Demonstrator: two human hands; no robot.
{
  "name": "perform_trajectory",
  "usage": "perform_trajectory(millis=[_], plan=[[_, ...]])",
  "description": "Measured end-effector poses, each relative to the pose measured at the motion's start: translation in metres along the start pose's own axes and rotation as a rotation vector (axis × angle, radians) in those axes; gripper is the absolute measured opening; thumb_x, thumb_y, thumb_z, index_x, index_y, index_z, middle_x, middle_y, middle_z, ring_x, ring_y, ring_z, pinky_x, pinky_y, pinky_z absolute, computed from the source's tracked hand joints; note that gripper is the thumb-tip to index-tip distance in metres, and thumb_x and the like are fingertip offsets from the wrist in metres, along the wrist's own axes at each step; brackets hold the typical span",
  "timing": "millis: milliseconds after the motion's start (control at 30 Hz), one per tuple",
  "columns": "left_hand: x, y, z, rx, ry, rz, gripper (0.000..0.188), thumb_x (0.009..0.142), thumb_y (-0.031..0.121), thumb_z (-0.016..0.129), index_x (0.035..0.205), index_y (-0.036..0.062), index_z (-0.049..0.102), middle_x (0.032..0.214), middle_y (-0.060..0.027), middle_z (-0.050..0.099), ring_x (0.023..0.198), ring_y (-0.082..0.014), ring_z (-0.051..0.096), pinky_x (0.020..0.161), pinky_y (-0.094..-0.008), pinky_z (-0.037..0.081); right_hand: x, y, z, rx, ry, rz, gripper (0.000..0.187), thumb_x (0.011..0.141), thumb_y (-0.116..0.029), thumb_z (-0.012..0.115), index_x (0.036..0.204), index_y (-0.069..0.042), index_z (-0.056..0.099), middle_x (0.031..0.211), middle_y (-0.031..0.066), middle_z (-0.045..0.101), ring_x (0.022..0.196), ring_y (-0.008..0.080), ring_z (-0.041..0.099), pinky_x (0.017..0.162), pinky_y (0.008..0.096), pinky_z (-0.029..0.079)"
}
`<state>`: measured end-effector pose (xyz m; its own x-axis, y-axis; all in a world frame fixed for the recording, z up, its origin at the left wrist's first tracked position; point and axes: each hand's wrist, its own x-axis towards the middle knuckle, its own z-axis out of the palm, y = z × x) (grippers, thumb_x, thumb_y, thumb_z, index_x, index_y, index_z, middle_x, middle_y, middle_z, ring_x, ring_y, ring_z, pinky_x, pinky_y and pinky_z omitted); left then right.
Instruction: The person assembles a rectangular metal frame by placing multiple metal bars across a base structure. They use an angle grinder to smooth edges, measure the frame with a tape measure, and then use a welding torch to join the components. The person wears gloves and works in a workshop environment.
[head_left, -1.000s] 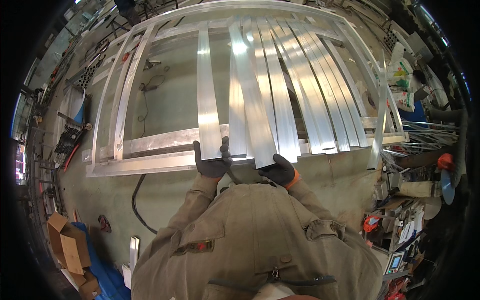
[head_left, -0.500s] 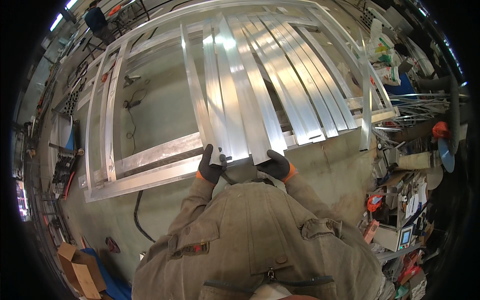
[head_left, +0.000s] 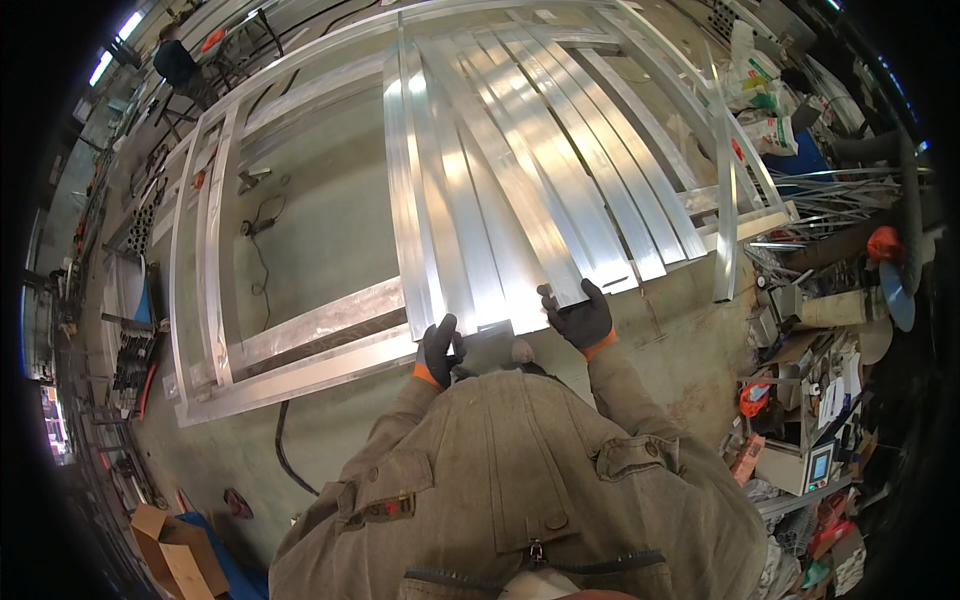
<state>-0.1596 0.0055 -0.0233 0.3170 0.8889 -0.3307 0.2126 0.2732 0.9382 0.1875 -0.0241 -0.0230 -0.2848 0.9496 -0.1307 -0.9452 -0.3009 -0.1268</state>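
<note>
Open box (head_left: 182, 556) near left, contents unclear; strips (head_left: 516, 205) span the frame (head_left: 300, 374); right hand (head_left: 583, 322) grasps one's near end; left hand (head_left: 437, 352) at another's, grip unclear; hose (head_left: 279, 440) near left.

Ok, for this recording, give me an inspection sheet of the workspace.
Surface: pale metal frame; floor shows through its openings.
Job's things: flat silvery strips lie across the frame, some overlapping.
Clutter: open cardboard box beside blue sheeting, lower left; metal lengths piled at right.
Hands: left hand at the leftmost strip ends, grip unclear; right hand grips a slanted strip.
Cables: black cable on the floor.
Surroundings: another person, upper left.
</note>
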Motion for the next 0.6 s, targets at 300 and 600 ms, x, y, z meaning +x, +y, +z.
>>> perform_trajectory(millis=[300,600], plan=[[0.04,0.004,0.046,-0.225,0.022,-0.243,0.048,0.109,0.051,0.058,0.111,0.0031,0.064,0.103,-0.011,0.061,0.088,-0.0229,0.066,0.064,-0.0393,0.06,-0.02,-0.058,-0.022,-1.281,0.863,0.418,0.074,0.1,-0.067,0.063,0.115,0.004,0.073,0.081,0.0161,0.078,0.072,0.0287,0.075,0.068,0.0434,0.06],[0.078,-0.007,0.096,-0.158,0.174,-0.404,0.051,0.102,0.054,0.066,0.09,0.0056,0.059,0.07,-0.006,0.061,0.066,-0.0177,0.063,0.052,-0.0335,0.048,0.025,-0.119,-0.04,-2.434,1.047,0.073,0.09,0.092,-0.064,0.065,0.165,-0.018,0.041,0.17,0.0145,0.04,0.152,0.0362,0.043,0.122,0.0505,0.039]])
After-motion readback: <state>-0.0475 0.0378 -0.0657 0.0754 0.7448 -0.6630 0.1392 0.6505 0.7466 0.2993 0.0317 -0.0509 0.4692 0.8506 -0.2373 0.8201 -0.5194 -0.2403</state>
